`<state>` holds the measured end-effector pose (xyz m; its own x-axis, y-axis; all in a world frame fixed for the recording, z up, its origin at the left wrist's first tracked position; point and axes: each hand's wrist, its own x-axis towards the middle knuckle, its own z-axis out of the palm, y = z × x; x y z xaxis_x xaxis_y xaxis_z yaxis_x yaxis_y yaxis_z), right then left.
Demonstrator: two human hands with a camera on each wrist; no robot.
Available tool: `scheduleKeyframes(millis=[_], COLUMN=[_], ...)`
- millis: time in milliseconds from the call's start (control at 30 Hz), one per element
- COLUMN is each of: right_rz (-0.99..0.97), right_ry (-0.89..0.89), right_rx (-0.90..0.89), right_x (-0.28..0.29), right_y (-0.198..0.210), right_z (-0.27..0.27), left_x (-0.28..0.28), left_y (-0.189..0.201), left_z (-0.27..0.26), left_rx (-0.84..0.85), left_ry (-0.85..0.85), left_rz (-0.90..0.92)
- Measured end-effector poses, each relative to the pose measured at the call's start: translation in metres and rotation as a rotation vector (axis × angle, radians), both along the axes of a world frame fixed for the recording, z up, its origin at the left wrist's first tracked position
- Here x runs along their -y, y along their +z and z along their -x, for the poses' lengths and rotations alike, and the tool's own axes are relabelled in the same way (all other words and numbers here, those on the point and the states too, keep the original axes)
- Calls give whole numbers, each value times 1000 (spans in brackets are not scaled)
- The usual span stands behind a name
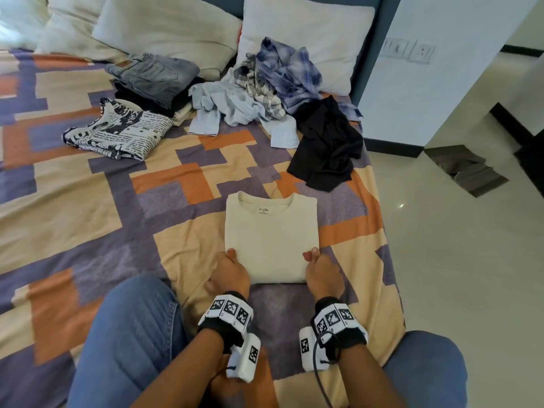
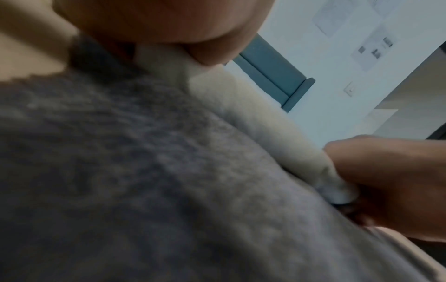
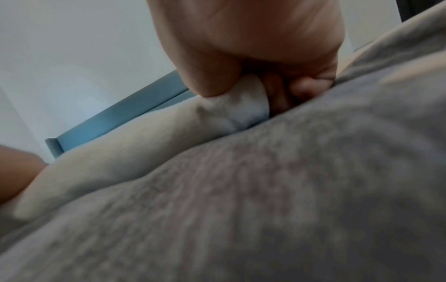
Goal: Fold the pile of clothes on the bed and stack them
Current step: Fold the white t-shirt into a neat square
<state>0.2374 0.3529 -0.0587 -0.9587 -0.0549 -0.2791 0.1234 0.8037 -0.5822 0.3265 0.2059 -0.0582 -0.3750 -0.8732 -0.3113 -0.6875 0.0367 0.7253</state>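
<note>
Both hands, left hand (image 1: pixel 231 273) and right hand (image 1: pixel 322 272), pinch the folded cream cotton T-shirt (image 1: pixel 270 234); uneven lifting could unfold it

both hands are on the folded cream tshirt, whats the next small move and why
Probably lift the cream t-shirt and carry it to the folded stack: it already lies folded, and the left hand and right hand grip its near side edges.

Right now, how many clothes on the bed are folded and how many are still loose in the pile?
Folded: 3 visible, cream T-shirt, newspaper-print shirt, jeans, with more hidden under the jeans
Loose: 4, light blue, small-check, blue plaid, black
Total: 7 visible
</note>
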Motion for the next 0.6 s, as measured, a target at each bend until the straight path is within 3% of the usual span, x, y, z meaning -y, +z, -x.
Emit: scheduleKeyframes(millis=[200, 333, 500, 600], right_rz=[-27, 61, 312, 408], right_ry=[20, 37, -40, -48], right_rx=[10, -24, -51, -46], right_x=[-9, -16, -23, -25], right_y=[11, 5, -10, -17], right_z=[5, 6, -10, -18], left_x=[17, 14, 7, 4], left_y=[0, 0, 6, 8], left_z=[-4, -8, -18, -22], left_rx=[-21, 7, -220, -270], left_ry=[-80, -108, 159, 257], left_rz=[78, 98, -14, -179])
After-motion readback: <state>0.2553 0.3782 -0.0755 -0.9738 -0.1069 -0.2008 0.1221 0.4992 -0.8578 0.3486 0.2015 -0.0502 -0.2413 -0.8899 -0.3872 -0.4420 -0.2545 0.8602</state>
